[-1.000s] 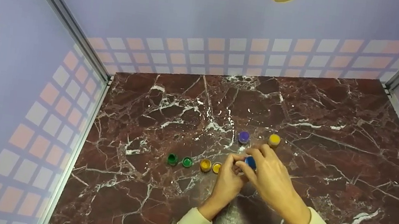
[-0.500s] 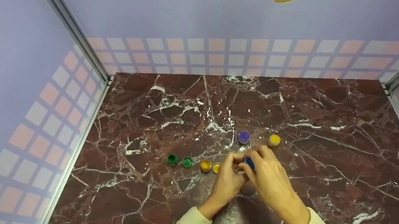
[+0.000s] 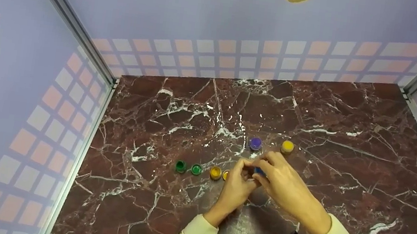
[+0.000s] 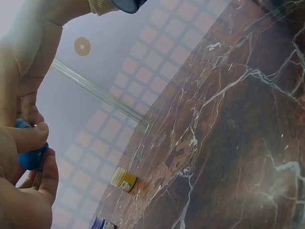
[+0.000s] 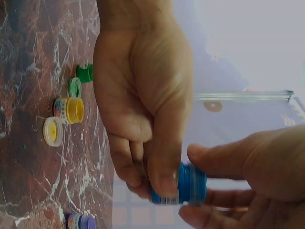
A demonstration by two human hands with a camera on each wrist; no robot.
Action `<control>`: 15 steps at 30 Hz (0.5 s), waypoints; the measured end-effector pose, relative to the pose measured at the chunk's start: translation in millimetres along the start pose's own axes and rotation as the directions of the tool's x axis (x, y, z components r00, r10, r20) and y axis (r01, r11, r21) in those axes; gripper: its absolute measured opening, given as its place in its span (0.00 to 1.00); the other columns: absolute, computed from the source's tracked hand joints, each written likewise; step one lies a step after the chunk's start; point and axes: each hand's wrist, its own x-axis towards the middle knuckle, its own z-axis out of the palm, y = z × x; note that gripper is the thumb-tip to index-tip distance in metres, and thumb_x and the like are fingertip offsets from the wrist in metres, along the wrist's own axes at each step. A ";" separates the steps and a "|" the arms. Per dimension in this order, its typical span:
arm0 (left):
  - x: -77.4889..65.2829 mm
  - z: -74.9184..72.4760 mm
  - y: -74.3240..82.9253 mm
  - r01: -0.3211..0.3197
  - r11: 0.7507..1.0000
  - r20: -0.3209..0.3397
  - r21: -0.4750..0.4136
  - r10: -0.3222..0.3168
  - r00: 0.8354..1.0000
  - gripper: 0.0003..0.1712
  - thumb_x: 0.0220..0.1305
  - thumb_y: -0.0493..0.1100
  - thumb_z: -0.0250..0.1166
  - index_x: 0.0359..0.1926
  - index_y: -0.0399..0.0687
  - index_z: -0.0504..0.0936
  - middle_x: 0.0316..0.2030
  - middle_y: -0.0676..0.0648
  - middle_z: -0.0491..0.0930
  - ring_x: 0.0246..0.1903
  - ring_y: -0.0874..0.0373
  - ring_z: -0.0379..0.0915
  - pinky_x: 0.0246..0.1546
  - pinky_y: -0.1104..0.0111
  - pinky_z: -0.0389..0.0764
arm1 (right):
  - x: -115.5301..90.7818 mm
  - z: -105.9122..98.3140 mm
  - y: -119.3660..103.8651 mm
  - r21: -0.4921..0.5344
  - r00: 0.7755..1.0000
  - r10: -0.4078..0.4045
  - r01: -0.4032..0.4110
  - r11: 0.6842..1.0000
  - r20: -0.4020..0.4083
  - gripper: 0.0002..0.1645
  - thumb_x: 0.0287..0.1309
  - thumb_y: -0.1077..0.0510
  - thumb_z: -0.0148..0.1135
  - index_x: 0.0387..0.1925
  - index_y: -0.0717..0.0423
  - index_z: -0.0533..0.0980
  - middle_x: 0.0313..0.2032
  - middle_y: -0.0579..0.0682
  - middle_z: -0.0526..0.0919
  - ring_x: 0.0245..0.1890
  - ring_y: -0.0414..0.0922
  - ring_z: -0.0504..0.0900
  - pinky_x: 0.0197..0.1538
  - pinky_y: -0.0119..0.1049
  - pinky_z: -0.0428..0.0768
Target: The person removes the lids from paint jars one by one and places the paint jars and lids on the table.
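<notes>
A small blue paint pot point(image 3: 259, 171) is held between my two hands above the table, mostly covered by fingers in the head view. My left hand point(image 3: 235, 189) grips its labelled body, thumb along the side, as the right wrist view shows. The fingers and thumb of my right hand point(image 3: 288, 190) pinch the pot's ribbed blue lid point(image 5: 195, 183), which sits on the pot. To the left stand an uncapped green paint pot point(image 3: 180, 166) with its lid point(image 3: 196, 169) beside it, and an uncapped yellow paint pot point(image 3: 215, 173) whose lid point(image 5: 53, 131) lies partly behind my left hand.
Beyond my hands stand a capped purple paint pot point(image 3: 255, 143) and a capped yellow paint pot point(image 3: 287, 146). The dark red marble-patterned table point(image 3: 132, 203) is bounded by patterned panels at the back point(image 3: 221, 22) and both sides.
My right hand's fingers have turned over the blue lid, so less blue shows in the head view. Both hands have shifted slightly; the pots on the table have stayed put.
</notes>
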 end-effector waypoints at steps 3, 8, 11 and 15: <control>0.1 -1.6 -0.7 0.004 1.000 0.003 0.016 -0.004 1.000 0.18 0.57 0.23 0.69 0.48 0.33 0.77 0.46 0.42 0.81 0.44 0.55 0.80 0.47 0.64 0.84 | -1.1 -1.9 2.7 0.017 0.999 -0.035 0.035 0.999 0.021 0.20 0.53 0.71 0.76 0.48 0.62 0.84 0.46 0.53 0.80 0.46 0.48 0.77 0.44 0.40 0.82; -0.4 -3.4 -3.0 0.022 1.000 0.023 0.001 -0.022 0.999 0.18 0.57 0.22 0.68 0.49 0.31 0.77 0.46 0.41 0.81 0.45 0.55 0.81 0.49 0.64 0.84 | -1.7 -3.4 5.7 0.041 0.997 -0.059 0.057 0.998 0.056 0.21 0.53 0.72 0.76 0.50 0.63 0.84 0.47 0.52 0.80 0.46 0.46 0.77 0.45 0.39 0.82; -0.9 -5.0 -2.8 0.035 0.999 0.043 -0.008 -0.035 0.998 0.18 0.58 0.23 0.68 0.49 0.30 0.77 0.47 0.40 0.81 0.46 0.54 0.82 0.50 0.64 0.85 | -1.6 -3.6 6.9 0.060 0.996 -0.061 0.057 0.997 0.069 0.21 0.52 0.72 0.76 0.49 0.64 0.84 0.47 0.52 0.81 0.48 0.47 0.77 0.48 0.40 0.83; -1.4 -8.5 -2.4 0.063 0.997 0.087 -0.035 -0.060 0.994 0.17 0.60 0.23 0.68 0.50 0.28 0.77 0.48 0.38 0.81 0.48 0.48 0.82 0.52 0.63 0.84 | -2.4 -3.8 8.3 0.083 0.994 -0.078 0.072 0.994 0.078 0.20 0.51 0.73 0.76 0.48 0.65 0.84 0.48 0.53 0.81 0.50 0.48 0.79 0.51 0.41 0.84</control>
